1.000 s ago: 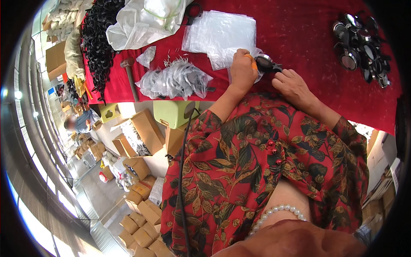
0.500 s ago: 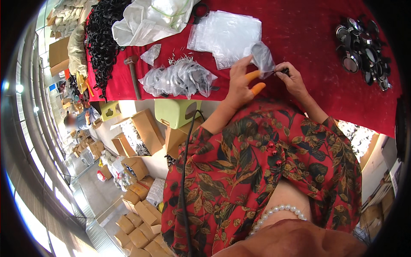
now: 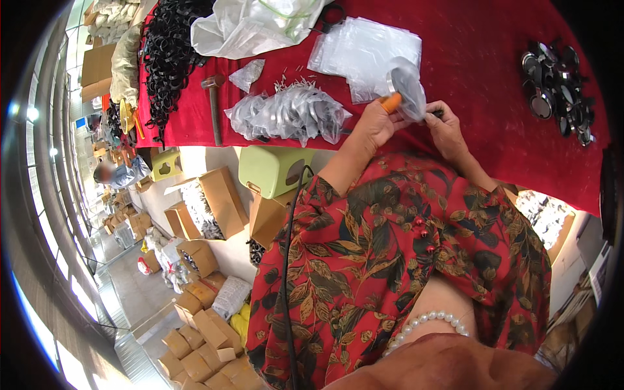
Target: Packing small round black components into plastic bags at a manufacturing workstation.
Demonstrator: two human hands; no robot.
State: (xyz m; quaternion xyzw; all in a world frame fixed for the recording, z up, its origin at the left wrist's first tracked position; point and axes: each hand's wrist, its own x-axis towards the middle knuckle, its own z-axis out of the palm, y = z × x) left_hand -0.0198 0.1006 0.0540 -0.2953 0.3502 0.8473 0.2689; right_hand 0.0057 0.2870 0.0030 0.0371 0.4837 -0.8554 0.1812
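Observation:
A clear plastic bag [image 3: 408,88] with a round, shiny, mirror-like piece inside is held over the near edge of the red-covered table. My left hand [image 3: 377,123], with orange finger covers, closes on the bag's left side. At the bag's lower right, my right hand [image 3: 447,133] pinches a small black end of the piece; its exact shape is hidden by the fingers. Just beyond lies a stack of flat clear bags [image 3: 364,52]. To the left is a heap of filled clear bags [image 3: 286,116] with small metal pins [image 3: 296,77] behind it.
A hammer [image 3: 215,110] and a small clear packet [image 3: 247,75] lie left of the heap. Black rings [image 3: 169,58] pile at the far left, beside a large white sack [image 3: 250,29]. Round black-rimmed pieces [image 3: 556,94] cluster at the right. Cardboard boxes [image 3: 224,201] stand below the table.
My left hand has gone from spread fingers to gripping the bag's side. The bag now sits further over the round piece. The whole view has shifted slightly.

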